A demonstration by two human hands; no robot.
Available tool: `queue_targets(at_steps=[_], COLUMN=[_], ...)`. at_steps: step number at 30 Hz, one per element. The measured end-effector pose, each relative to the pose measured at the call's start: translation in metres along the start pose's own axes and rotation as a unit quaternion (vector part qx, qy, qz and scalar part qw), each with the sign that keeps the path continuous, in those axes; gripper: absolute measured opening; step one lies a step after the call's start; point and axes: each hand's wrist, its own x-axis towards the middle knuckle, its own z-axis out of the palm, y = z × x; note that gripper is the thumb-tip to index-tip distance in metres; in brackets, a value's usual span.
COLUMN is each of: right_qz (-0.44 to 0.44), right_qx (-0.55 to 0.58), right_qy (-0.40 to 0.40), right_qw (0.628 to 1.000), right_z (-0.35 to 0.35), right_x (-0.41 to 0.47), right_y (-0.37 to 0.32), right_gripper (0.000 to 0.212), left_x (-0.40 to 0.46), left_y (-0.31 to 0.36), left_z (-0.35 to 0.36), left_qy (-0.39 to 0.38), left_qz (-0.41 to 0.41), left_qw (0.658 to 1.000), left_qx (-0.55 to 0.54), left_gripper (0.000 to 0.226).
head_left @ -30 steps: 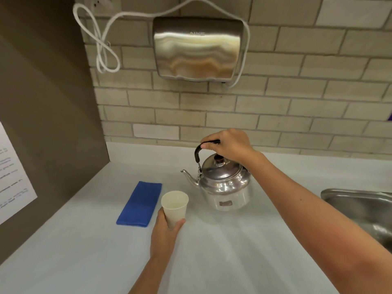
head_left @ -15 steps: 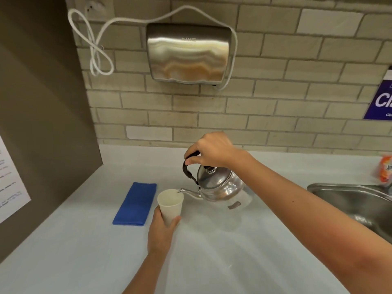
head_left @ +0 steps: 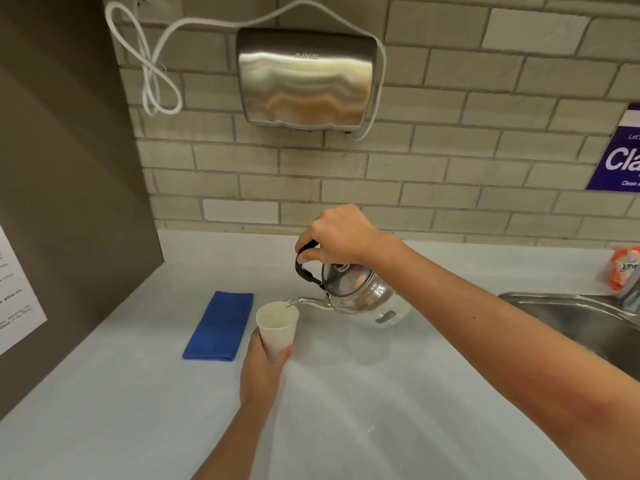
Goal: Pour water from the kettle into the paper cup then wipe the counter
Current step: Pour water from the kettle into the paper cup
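Observation:
A shiny steel kettle (head_left: 363, 296) hangs above the pale counter (head_left: 346, 410), tilted to the left. My right hand (head_left: 337, 237) grips its black handle from above. The spout tip sits over the rim of a white paper cup (head_left: 277, 327), and water shows at the spout. My left hand (head_left: 259, 368) holds the cup from below and behind, a little off the counter. A folded blue cloth (head_left: 220, 325) lies flat on the counter just left of the cup.
A steel sink (head_left: 571, 313) is set into the counter at the right, with an orange packet (head_left: 625, 273) behind it. A brown side wall (head_left: 69, 202) closes the left. A metal hand dryer (head_left: 306, 77) and white cord hang on the brick wall.
My right hand lifted the kettle off the counter and tipped it left until its spout reached the cup. My left hand kept hold of the cup.

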Motion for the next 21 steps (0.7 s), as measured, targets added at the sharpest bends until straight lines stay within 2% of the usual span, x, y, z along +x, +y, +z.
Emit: queue_targets(at_steps=[21], right_qz=[-0.016], right_qx=[-0.010], right_qy=[0.003], right_qw=[1.000], right_z=[-0.0032], right_x=[-0.0033], right_y=[-0.0086], right_gripper=[0.024], left_x=[-0.0026], left_y=[0.0025], left_z=[-0.0016], left_qy=[-0.006], left_qz=[0.001], left_qw=[1.000], left_qx=[0.003], left_gripper=[0.076])
